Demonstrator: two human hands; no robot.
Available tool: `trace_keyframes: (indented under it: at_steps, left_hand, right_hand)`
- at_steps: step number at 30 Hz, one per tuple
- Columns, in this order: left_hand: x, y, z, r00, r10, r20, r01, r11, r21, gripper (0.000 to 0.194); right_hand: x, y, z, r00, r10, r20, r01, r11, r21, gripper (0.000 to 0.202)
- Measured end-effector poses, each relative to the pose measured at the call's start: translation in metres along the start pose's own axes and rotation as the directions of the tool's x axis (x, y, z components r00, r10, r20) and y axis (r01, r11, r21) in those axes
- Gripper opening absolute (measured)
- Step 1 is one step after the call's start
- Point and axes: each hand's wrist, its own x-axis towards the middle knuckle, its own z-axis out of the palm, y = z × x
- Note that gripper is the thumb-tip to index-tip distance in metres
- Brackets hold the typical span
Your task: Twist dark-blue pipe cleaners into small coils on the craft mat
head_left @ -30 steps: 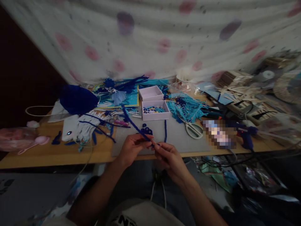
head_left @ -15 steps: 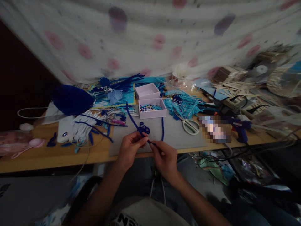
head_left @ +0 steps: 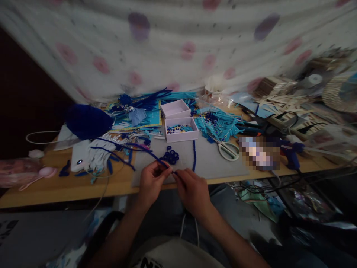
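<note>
Near the table's front edge, my left hand pinches a dark blue fuzzy stem, whose long free part reaches up and to the left. My right hand is closed on the same stem near its lower end, close to the left fingertips. Several small blue rings lie on the grey mat just beyond my hands. A short blue stem rests on the mat beyond my right hand. Behind the rings is a pale box holding beads and small blue pieces.
Scissors lie at the mat's right, near a pile of light blue stems. Farther right is a blue glue gun. At the left are a white phone and a dark blue bundle.
The stem's free part has swung down to the left and now lies lower across the mat. The rings show more fully. Both hands keep their grip, and the view has shifted slightly.
</note>
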Motion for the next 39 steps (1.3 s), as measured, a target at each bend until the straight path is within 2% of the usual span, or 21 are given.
trace_keyframes:
  at_steps: [2, 4, 6, 10, 12, 14, 16, 18, 20, 21, 22, 24, 26, 27, 29, 30, 32, 34, 35, 36, 39]
  left_hand:
    - [-0.001, 0.003, 0.001, 1.000, -0.010, -0.027, 0.011, 1.000, 0.024, 0.020]
    - [0.000, 0.007, 0.003, 1.000, -0.022, -0.018, 0.023, 0.999, 0.043, 0.020]
    - [0.001, 0.011, 0.004, 1.000, -0.027, 0.010, 0.026, 0.997, 0.067, 0.021]
    - [0.003, 0.015, 0.007, 0.998, -0.032, 0.054, 0.028, 0.997, 0.077, 0.022]
    - [0.004, 0.016, 0.009, 0.997, -0.043, 0.058, 0.039, 0.998, 0.054, 0.023]
    - [0.003, 0.016, 0.011, 0.996, -0.066, 0.055, 0.065, 0.998, 0.021, 0.025]
    - [0.003, 0.016, 0.012, 0.994, -0.097, 0.053, 0.098, 0.995, -0.012, 0.026]
    - [0.002, 0.016, 0.012, 0.992, -0.114, 0.050, 0.115, 0.993, -0.031, 0.026]
    - [0.002, 0.016, 0.011, 0.994, -0.096, 0.055, 0.098, 0.994, -0.046, 0.025]
    - [0.003, 0.015, 0.010, 0.994, -0.080, 0.072, 0.083, 0.995, -0.050, 0.024]
    - [0.003, 0.015, 0.009, 0.992, -0.066, 0.105, 0.071, 0.996, -0.052, 0.024]
    - [0.005, 0.014, 0.007, 0.979, -0.056, 0.194, 0.067, 0.997, -0.049, 0.026]
    - [0.008, 0.012, 0.005, 0.971, -0.057, 0.231, 0.070, 0.996, -0.046, 0.026]
    - [0.009, 0.011, 0.005, 0.974, -0.055, 0.221, 0.067, 0.997, -0.046, 0.024]
    - [0.010, 0.008, 0.006, 0.984, -0.045, 0.173, 0.052, 0.998, -0.040, 0.021]
    - [0.011, 0.007, 0.006, 0.987, -0.045, 0.156, 0.050, 0.998, -0.029, 0.021]
    - [0.010, 0.004, 0.007, 0.988, -0.058, 0.145, 0.058, 0.998, 0.001, 0.021]
    - [0.010, 0.003, 0.008, 0.987, -0.078, 0.138, 0.075, 0.997, 0.033, 0.021]
    - [0.010, 0.002, 0.008, 0.987, -0.086, 0.135, 0.080, 0.995, 0.051, 0.021]
    - [0.010, 0.002, 0.009, 0.987, -0.087, 0.132, 0.078, 0.994, 0.073, 0.021]
    - [0.009, 0.003, 0.013, 0.994, -0.045, 0.099, 0.028, 0.985, 0.170, 0.018]
  right_hand:
    - [0.000, 0.000, -0.002, 0.972, -0.235, 0.024, 0.228, 0.905, -0.358, 0.021]
    - [0.001, 0.001, -0.004, 0.951, -0.302, 0.065, 0.295, 0.824, -0.484, 0.022]
    - [0.002, 0.002, -0.005, 0.970, -0.237, 0.046, 0.233, 0.873, -0.428, 0.021]
    - [0.004, 0.007, -0.006, 0.997, -0.081, -0.004, 0.080, 0.995, -0.053, 0.014]
    - [0.002, 0.012, -0.006, 0.986, -0.153, -0.069, 0.150, 0.988, -0.043, 0.015]
    - [-0.001, 0.019, -0.006, 0.941, -0.322, -0.107, 0.297, 0.934, -0.199, 0.018]
    - [-0.004, 0.024, -0.006, 0.880, -0.470, -0.068, 0.420, 0.837, -0.351, 0.018]
    - [-0.006, 0.025, -0.006, 0.868, -0.494, -0.056, 0.444, 0.821, -0.358, 0.018]
    - [-0.005, 0.022, -0.005, 0.935, -0.327, -0.137, 0.307, 0.939, -0.153, 0.016]
    - [-0.004, 0.019, -0.005, 0.974, -0.164, -0.157, 0.172, 0.984, 0.044, 0.016]
    - [-0.003, 0.016, -0.006, 0.993, 0.028, -0.111, 0.004, 0.961, 0.278, 0.018]
    - [0.000, 0.009, -0.007, 0.935, 0.304, 0.184, -0.348, 0.674, 0.652, 0.024]
    - [0.003, 0.005, -0.008, 0.827, 0.326, 0.459, -0.556, 0.341, 0.758, 0.028]
    - [0.004, 0.005, -0.008, 0.799, 0.308, 0.517, -0.592, 0.250, 0.766, 0.030]
    - [0.003, 0.006, -0.005, 0.807, 0.321, 0.495, -0.576, 0.242, 0.781, 0.032]
    - [0.003, 0.008, -0.004, 0.834, 0.343, 0.432, -0.537, 0.326, 0.778, 0.033]
    - [-0.001, 0.012, -0.001, 0.919, 0.330, 0.216, -0.387, 0.642, 0.662, 0.032]
    - [-0.005, 0.016, 0.000, 0.992, 0.127, -0.021, -0.116, 0.951, 0.287, 0.027]
    - [-0.007, 0.017, 0.000, 0.996, -0.030, -0.080, 0.033, 0.999, 0.037, 0.025]
    - [-0.009, 0.019, -0.001, 0.981, -0.173, -0.087, 0.154, 0.968, -0.196, 0.024]
    - [-0.011, 0.021, -0.002, 0.937, -0.348, -0.001, 0.285, 0.770, -0.570, 0.026]
